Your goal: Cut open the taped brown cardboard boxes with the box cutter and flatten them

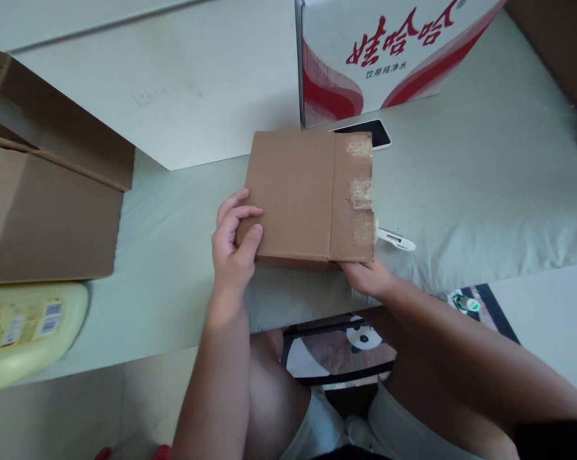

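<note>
A brown cardboard box [292, 191] is in front of me, with a flap folded out on its right side and torn tape residue along the flap's edge. My left hand [236, 239] is closed around the box's left side, thumb and fingertips on the top face. At the near right corner, my right hand [369, 278] holds the box from below; its fingers are hidden under the flap. Just right of the flap lies a slim white tool [397, 240] that looks like a box cutter, partly covered by the box. Behind the flap a phone [383, 133] is partly hidden.
A white carton [197, 83] and a red-and-white water carton [379, 89] stand behind the box. More cardboard boxes [62, 211] are at the left, with a yellow jug [39, 326] nearer me. Pale green cloth [475, 179] covers the surface; my legs are below its front edge.
</note>
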Demonstrator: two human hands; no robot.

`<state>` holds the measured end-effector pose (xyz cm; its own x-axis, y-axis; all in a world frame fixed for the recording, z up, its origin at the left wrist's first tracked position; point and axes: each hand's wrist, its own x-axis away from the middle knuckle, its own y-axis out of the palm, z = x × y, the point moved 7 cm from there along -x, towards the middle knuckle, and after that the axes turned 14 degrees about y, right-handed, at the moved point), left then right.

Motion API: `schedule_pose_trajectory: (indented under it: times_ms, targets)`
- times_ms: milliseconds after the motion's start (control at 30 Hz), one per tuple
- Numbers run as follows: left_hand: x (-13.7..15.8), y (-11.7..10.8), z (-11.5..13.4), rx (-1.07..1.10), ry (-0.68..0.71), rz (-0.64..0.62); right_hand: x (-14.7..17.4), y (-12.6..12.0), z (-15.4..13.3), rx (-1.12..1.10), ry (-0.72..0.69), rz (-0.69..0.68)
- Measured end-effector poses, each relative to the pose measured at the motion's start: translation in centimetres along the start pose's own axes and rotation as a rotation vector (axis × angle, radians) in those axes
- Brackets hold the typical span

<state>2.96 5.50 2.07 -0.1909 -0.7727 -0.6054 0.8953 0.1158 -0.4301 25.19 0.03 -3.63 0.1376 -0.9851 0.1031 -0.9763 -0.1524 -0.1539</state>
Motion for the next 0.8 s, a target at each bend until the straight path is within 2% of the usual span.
schedule_pose_trajectory:
  times_ms: [300,633,800]
  targets:
    - [0.01,-0.05,0.00,0.013,0.000,0.016,0.11,-0.01,0.44,0.022,-0.034,0.019]
    - [-0.02,-0.07,0.05,0.034,0.010,0.030,-0.03,-0.02,-0.01,0.021,0.013,0.013]
    - [-0.01,-0.08,-0.09,0.010,0.003,0.024,0.12,0.02,0.11,0.074,0.081,0.003]
